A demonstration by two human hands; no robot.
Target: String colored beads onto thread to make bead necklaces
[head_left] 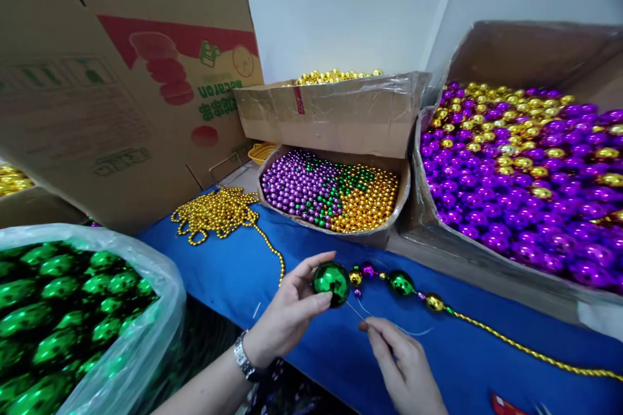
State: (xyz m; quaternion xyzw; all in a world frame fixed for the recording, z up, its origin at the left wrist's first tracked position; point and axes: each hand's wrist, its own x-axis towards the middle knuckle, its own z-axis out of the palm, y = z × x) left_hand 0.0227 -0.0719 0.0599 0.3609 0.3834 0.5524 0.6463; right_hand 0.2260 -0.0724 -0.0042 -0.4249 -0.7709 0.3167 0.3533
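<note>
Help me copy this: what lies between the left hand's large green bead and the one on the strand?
The head view shows a gold bead, a purple bead, then a small gold bead, with a small purple bead below the first.

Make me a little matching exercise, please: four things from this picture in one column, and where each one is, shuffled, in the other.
Things
1. Large green ball
2. Gold bead strands
3. Watch
4. Thin string

Places
A. Heaped on the blue tabletop
B. At the fingertips of the right hand
C. Held in the left hand
D. Around the left wrist

Right pairs: 1-C, 2-A, 3-D, 4-B
</note>
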